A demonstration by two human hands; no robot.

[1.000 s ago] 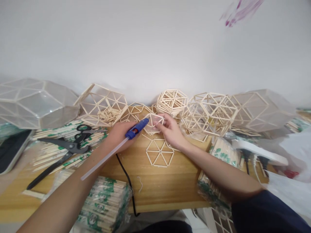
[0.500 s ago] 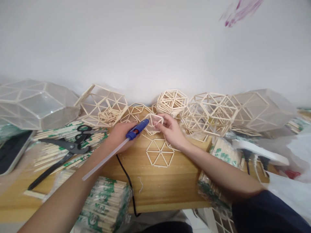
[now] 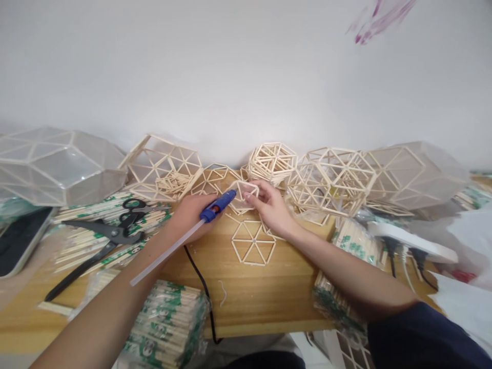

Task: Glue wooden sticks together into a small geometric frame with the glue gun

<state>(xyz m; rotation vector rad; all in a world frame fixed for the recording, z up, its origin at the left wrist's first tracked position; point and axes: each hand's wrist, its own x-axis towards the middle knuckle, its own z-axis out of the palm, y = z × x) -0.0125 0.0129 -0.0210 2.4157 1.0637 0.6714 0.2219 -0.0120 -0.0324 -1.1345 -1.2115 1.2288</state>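
Observation:
My left hand (image 3: pixel 191 215) is closed around a blue hot glue gun (image 3: pixel 218 204) with a clear glue stick (image 3: pixel 165 253) sticking out of its back. The gun's nozzle points at a small hexagon frame of wooden sticks (image 3: pixel 241 197). My right hand (image 3: pixel 269 206) pinches that frame's upper right edge and holds it tilted up off the wooden table (image 3: pixel 246 300). A flat hexagon of sticks with spokes (image 3: pixel 252 242) lies on the table just in front of both hands.
Stick-built polyhedra (image 3: pixel 330 179) line the wall, some with clear film (image 3: pixel 57 164). Black scissors (image 3: pixel 109 233) lie on loose sticks at left. Wrapped chopstick bundles (image 3: pixel 169 320) sit at the front edge. A white power strip (image 3: pixel 407 238) lies right; the gun's black cord (image 3: pixel 200 284) hangs over the edge.

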